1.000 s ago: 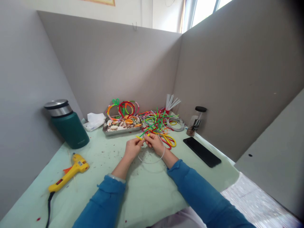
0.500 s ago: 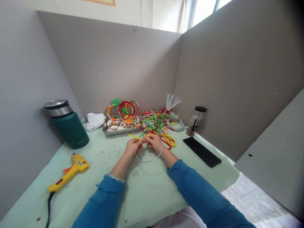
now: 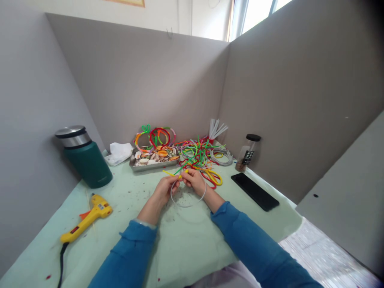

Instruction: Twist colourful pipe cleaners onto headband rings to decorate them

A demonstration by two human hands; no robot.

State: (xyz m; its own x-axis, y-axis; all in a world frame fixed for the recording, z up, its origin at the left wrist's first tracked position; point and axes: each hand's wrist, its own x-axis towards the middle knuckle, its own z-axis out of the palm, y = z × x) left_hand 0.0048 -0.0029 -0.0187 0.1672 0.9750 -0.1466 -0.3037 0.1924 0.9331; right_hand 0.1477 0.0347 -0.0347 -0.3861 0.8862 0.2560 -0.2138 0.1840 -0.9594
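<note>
Taking the hands as the clock's centre, the pale green tablecloth (image 3: pixel 186 244) is ending in a curved near edge by the lap (image 3: pixel 225 276) at 6 o'clock and slanting away towards 4; its flat stretch is giving the blue sleeves (image 3: pixel 249 234) room, while a yellow hot-glue gun (image 3: pixel 87 219) is lying at 8 and a black phone (image 3: pixel 255 192) at 3, both well apart from the fingers.

The left hand (image 3: pixel 163 189) and right hand (image 3: pixel 194 181) are meeting closely, fingertips pinching a yellow pipe cleaner (image 3: pixel 169 173) between them; its free end is poking out at 10, and a thin pale-grey ring (image 3: pixel 188 206) is looping from the grip towards 6, its right side crossing the right wrist; whether it is touching the cloth, I cannot tell.

Farther out, a teal steel-topped tumbler (image 3: pixel 87 162) is standing at 10; a shallow metal tray (image 3: pixel 154 166) is holding shells (image 3: pixel 154 156) at 11, coloured hoops (image 3: pixel 151 137) rising above them; a fuzzy pipe-cleaner tangle (image 3: pixel 195 154) is sprawling at 1, a smooth grey coil (image 3: pixel 222 163) beside it; a black-lidded clear jar (image 3: pixel 247 154) is standing at 2; flat grey partitions (image 3: pixel 144 80) are rising behind.
</note>
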